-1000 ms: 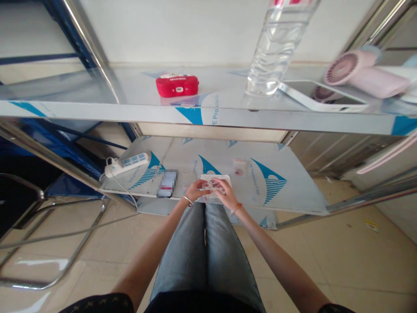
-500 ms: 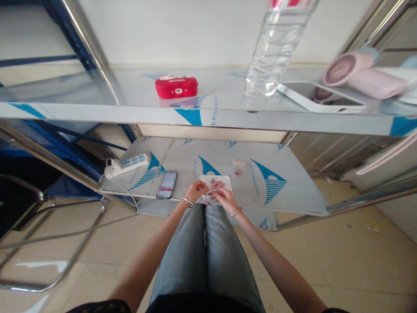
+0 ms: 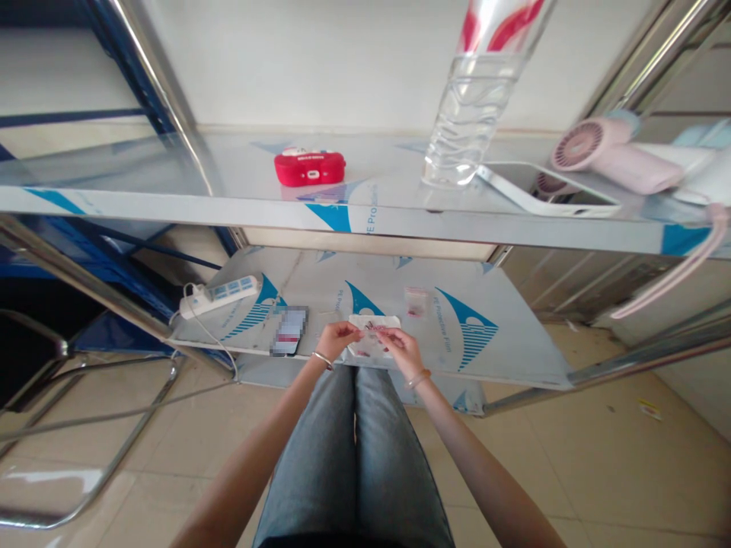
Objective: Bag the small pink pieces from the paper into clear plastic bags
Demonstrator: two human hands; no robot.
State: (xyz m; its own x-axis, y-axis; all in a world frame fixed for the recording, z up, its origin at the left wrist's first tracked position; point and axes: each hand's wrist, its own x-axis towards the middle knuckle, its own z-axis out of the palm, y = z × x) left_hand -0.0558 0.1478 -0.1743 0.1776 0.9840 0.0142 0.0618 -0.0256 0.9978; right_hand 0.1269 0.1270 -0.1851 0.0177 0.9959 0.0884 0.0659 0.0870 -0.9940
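My left hand [image 3: 338, 339] is pinched at the left side of a small white tray or sheet [image 3: 365, 350] on the lower shelf. Facing it across the tray, my right hand [image 3: 404, 353] has thumb and fingertips drawn together. Whatever lies between the fingertips is too small to name. Tiny pink and dark red pieces [image 3: 377, 326] lie on the white surface, partly hidden by my fingers. A small clear zip bag [image 3: 416, 300] with some reddish bits at its bottom rests behind my right hand. To the left of my left hand lies a phone [image 3: 289, 332], its screen blurred out.
A white power strip [image 3: 220, 295] with a cable sits on the lower shelf [image 3: 502, 350] at left. On the upper shelf [image 3: 228, 202] stand a red case [image 3: 310, 168], a water bottle [image 3: 465, 114], a white-framed phone [image 3: 542, 190] and a pink handheld fan [image 3: 617, 152]. A metal-framed chair [image 3: 137, 441] is at left.
My hands have moved slightly apart, showing more of the white surface between them. The view has tilted a little, so the shelves appear lower.
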